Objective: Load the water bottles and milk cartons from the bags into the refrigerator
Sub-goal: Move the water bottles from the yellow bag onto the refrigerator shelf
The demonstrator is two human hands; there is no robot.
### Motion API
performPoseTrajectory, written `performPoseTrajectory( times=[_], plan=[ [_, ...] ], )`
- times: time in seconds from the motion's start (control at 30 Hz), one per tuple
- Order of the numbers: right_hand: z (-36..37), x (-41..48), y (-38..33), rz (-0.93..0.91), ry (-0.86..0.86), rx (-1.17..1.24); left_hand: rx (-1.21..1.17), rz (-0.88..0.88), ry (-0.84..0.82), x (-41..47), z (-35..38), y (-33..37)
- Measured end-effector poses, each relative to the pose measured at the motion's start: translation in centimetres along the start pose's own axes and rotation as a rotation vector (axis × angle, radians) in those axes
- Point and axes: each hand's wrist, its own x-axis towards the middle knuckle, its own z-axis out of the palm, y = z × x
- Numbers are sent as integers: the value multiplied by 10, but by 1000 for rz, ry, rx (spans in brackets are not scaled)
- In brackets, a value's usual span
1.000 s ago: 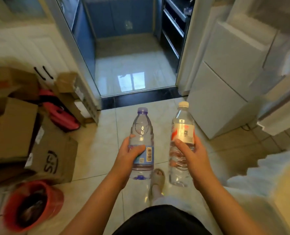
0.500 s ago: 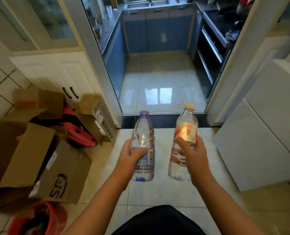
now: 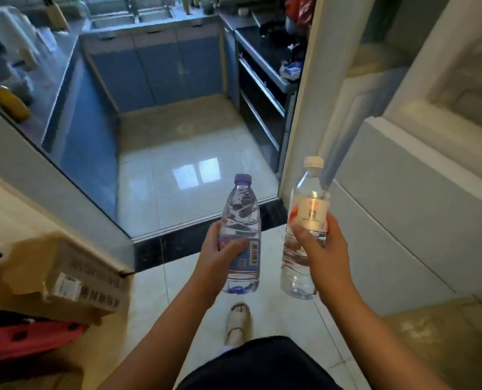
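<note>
Here the left hand (image 3: 220, 257) grips the purple-capped bottle (image 3: 241, 235) and the right hand (image 3: 323, 249) the white-capped bottle (image 3: 304, 235); best keep both upright nearing the fridge (image 3: 420, 220).

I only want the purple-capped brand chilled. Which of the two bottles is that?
The bottle in the left hand: purple cap, blue label with a barcode. The right hand holds the white-capped bottle with a white-and-red label.

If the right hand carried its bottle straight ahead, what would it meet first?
Probably the white door frame at the kitchen entrance: the right hand, holding the white-capped bottle, sits just below that post. Depth is unclear, so it might slip past into the doorway.
</note>
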Motion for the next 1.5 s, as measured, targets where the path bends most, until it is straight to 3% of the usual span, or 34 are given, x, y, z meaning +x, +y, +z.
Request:
performPoseTrajectory(
  times=[0.27,0.53,0.8,1.0,1.33,1.5],
  plan=[
    [-24,108,-32,2,372,189,107,-8,-392,149,72,72],
    [-93,166,-56,-67,697,279,113,54,-701,225,189,118],
    [-171,237,-84,-375,847,212,150,326,-850,267,315,170],
    [-235,300,-129,-547,825,203,86,508,-892,285,396,220],
    [-319,357,-184,-794,908,124,-30,623,-980,312,512,264],
    [-371,375,-195,-777,946,73,-39,648,-1058,321,576,277]
  ],
)
